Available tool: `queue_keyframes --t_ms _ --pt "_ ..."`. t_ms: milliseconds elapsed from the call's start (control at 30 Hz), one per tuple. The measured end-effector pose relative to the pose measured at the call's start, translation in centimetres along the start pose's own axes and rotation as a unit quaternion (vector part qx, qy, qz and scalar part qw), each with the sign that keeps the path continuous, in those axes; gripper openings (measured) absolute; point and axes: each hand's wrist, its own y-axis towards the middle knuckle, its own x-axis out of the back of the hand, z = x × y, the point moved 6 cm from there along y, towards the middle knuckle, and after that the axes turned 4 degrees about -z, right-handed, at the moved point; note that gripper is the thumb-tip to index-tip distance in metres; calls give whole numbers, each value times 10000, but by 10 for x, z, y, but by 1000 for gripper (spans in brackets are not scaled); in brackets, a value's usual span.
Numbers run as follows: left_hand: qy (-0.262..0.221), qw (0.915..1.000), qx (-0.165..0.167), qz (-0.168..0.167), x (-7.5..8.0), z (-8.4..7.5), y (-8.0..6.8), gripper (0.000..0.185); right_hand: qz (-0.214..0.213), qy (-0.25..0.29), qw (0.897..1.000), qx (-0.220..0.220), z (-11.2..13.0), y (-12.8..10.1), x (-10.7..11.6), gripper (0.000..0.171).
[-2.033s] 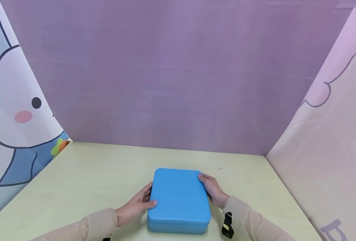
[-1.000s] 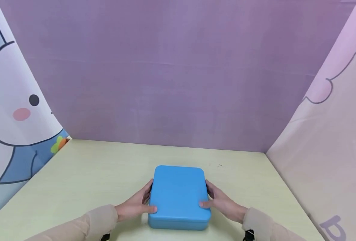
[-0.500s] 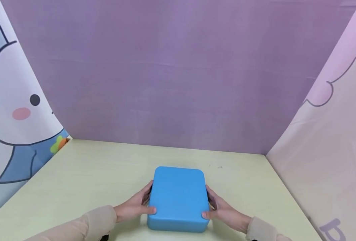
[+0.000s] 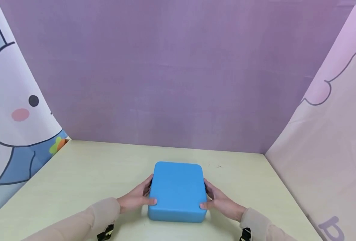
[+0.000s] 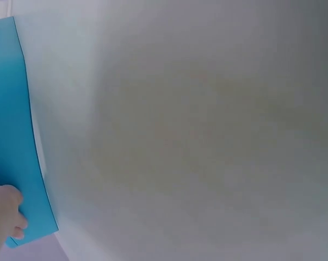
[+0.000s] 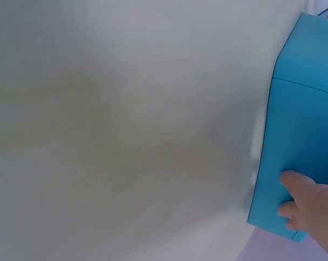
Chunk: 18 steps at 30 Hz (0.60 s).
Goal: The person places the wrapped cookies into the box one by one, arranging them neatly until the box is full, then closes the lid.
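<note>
Head view: blue box (image 4: 177,190) sits on the table (image 4: 84,177) between left hand (image 4: 137,198) and right hand (image 4: 218,201), both gripping its sides, now squared and nudged slightly farther away.

Box (image 4: 178,190) on table (image 4: 84,177), near front edge; left hand (image 4: 135,198), right hand (image 4: 220,201) flanking it.

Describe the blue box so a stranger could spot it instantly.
On the pale green table before the purple backdrop, look near the front edge. The blue box sits between the left hand and right hand, the only solid blue, round-cornered thing there.
</note>
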Motion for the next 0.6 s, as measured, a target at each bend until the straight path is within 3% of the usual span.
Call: queue_keyframes --t_ms 333,467,533,600 --pt "67 9999 -43 63 -2 1 7 105 -62 47 10000 -53 0 -1 6 100" --pt "761 9966 -39 -314 8 -9 10 106 -382 -787 9961 -82 8 2 18 92" --pt "1398 9875 -288 -675 20 -25 15 97 -852 -1656 9822 225 22 10 31 82" --pt "2387 9606 -903 -1099 37 -53 23 84 -1434 -2747 9483 691 44 21 47 69"
